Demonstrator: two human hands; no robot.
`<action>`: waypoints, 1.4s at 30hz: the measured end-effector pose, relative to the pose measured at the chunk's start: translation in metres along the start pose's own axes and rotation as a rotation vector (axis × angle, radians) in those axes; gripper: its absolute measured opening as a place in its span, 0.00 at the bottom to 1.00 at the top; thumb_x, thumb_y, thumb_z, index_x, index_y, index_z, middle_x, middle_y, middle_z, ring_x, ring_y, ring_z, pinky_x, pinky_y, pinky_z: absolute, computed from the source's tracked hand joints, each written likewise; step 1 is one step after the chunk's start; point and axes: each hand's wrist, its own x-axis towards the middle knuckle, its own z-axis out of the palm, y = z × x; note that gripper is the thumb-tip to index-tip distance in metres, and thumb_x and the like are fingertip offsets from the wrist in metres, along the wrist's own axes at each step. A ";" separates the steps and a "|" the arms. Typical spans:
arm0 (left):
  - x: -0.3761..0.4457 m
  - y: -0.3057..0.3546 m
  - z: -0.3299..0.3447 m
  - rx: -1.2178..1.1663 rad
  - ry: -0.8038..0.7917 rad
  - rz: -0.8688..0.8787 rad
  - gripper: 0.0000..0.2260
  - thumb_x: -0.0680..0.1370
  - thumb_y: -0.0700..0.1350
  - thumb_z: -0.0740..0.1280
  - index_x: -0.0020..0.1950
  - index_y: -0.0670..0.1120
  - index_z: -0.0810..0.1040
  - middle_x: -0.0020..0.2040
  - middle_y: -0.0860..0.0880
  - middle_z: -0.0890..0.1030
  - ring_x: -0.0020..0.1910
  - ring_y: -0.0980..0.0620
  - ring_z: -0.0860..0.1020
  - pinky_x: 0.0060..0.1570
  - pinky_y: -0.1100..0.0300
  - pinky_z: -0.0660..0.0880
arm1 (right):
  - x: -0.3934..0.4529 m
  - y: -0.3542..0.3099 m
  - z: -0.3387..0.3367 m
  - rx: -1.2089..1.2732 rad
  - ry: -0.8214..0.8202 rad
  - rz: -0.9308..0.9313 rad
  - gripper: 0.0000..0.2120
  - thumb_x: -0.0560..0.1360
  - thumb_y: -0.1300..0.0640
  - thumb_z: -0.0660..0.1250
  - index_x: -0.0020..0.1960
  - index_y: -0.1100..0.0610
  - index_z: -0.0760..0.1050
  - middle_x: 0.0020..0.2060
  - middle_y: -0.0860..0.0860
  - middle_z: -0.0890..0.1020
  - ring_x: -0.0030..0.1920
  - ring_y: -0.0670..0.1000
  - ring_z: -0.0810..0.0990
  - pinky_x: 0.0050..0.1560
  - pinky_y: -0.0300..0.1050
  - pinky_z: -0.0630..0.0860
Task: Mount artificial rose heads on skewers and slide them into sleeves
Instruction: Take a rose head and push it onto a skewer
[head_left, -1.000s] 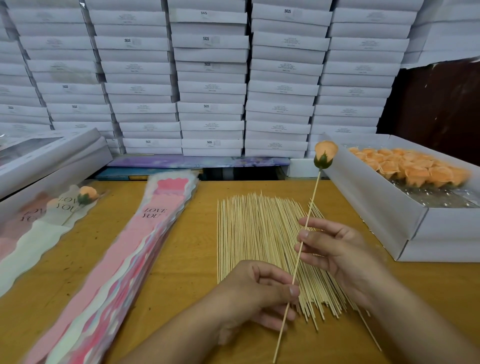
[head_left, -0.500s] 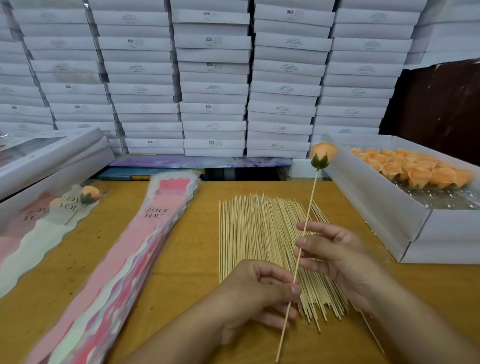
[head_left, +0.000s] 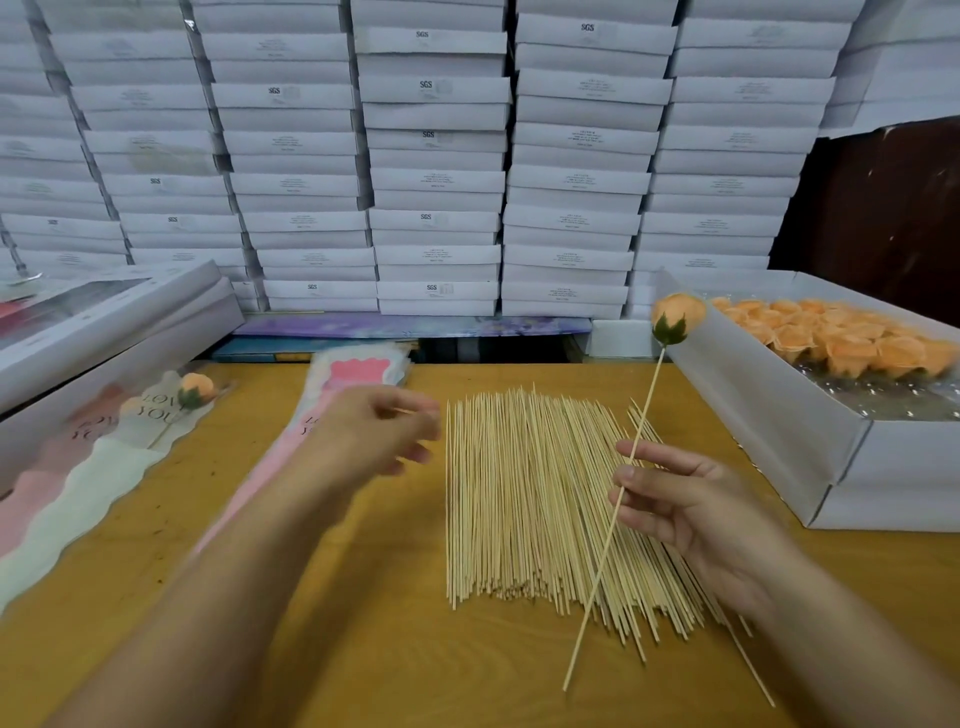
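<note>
Right hand (head_left: 691, 512) pinching skewer (head_left: 608, 540), rose (head_left: 678, 318) upright on top. Left hand (head_left: 379, 441) blurred over sleeves (head_left: 332, 395), fingers loosely curled, holding nothing.

A small packing workshop or stockroom: flat white cartons (head_left: 434, 179) marked "SGS" are stacked wall-high at 12 o'clock behind a wooden worktable (head_left: 374, 649). An open box of orange rose heads (head_left: 852, 343) sits at 2 o'clock, loose bamboo skewers (head_left: 524, 499) at centre, printed "LOVE YOU" sleeves (head_left: 358, 374) at 10 o'clock.
</note>
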 end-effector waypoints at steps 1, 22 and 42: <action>0.009 -0.004 -0.013 0.085 0.090 0.019 0.03 0.77 0.39 0.72 0.50 0.46 0.83 0.42 0.46 0.85 0.32 0.57 0.81 0.31 0.64 0.73 | 0.000 0.000 0.000 0.001 0.002 0.000 0.22 0.62 0.67 0.75 0.56 0.62 0.82 0.41 0.60 0.85 0.39 0.54 0.86 0.33 0.41 0.82; 0.079 -0.116 -0.114 0.434 0.382 -0.384 0.14 0.68 0.49 0.81 0.46 0.46 0.81 0.45 0.44 0.82 0.40 0.47 0.78 0.35 0.57 0.72 | -0.002 -0.001 0.001 -0.018 0.006 -0.016 0.21 0.62 0.66 0.74 0.56 0.61 0.82 0.40 0.60 0.85 0.37 0.53 0.85 0.33 0.42 0.83; 0.077 -0.119 -0.114 0.844 0.383 -0.161 0.02 0.75 0.41 0.70 0.45 0.48 0.82 0.46 0.45 0.82 0.46 0.43 0.78 0.44 0.56 0.73 | 0.001 0.000 -0.001 -0.019 0.015 -0.014 0.20 0.62 0.66 0.74 0.55 0.61 0.83 0.41 0.60 0.85 0.39 0.54 0.86 0.33 0.41 0.82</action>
